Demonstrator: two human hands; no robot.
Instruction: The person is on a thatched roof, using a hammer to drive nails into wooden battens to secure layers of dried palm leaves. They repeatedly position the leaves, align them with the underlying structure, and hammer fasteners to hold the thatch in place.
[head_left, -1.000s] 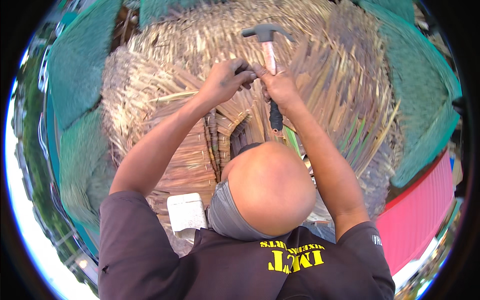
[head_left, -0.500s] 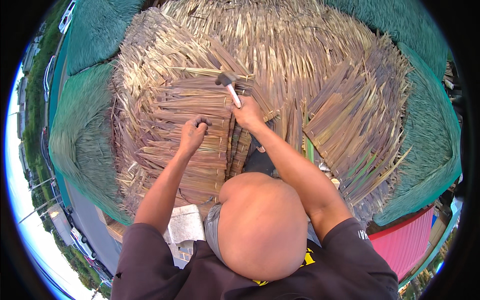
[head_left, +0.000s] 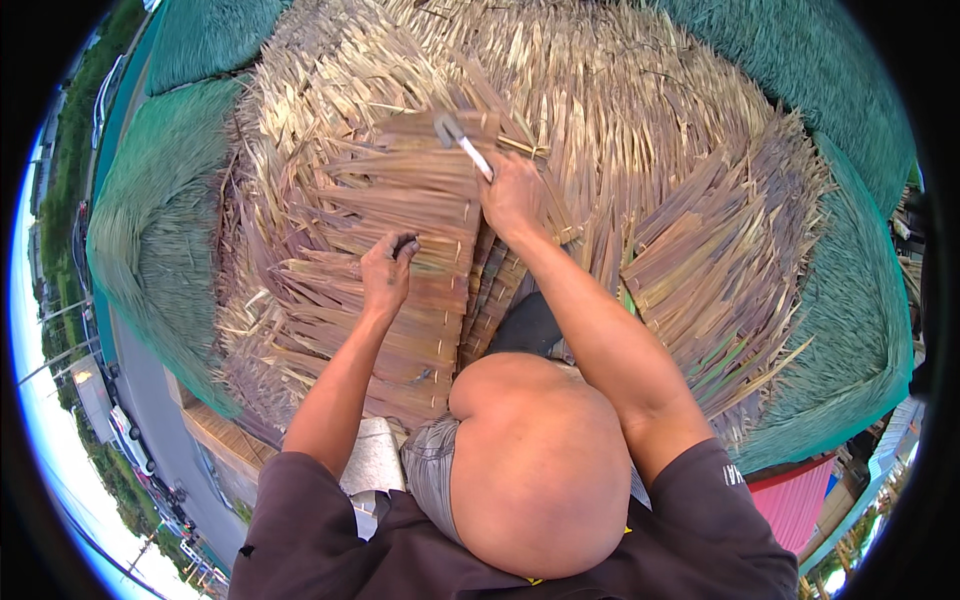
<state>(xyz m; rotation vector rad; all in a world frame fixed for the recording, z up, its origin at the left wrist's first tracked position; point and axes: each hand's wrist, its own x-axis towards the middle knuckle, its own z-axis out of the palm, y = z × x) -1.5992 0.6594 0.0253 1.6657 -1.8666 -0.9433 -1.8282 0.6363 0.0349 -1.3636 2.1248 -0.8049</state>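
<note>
My right hand is wrapped round the pale handle of a hammer. The dark hammer head, slightly blurred, is over the far end of a dry palm-leaf thatch panel. Over the middle of that panel is my left hand, its blackened fingers curled and pinched together. What they hold, if anything, is too small to make out. Light stitches run along the panel's right edge, where more stitched panels overlap beneath it.
Older thatch covers the roof beyond. Another stitched panel lies to the right. Green-netted thatch slopes flank both sides. A whitish block is by my left elbow. Far below on the left runs a road with vehicles.
My right hand and the hammer have moved farther forward. The panel's far end now reaches higher, covering the yellowish strip's former spot. My left hand keeps its pinch, and the whole view has shifted slightly.
</note>
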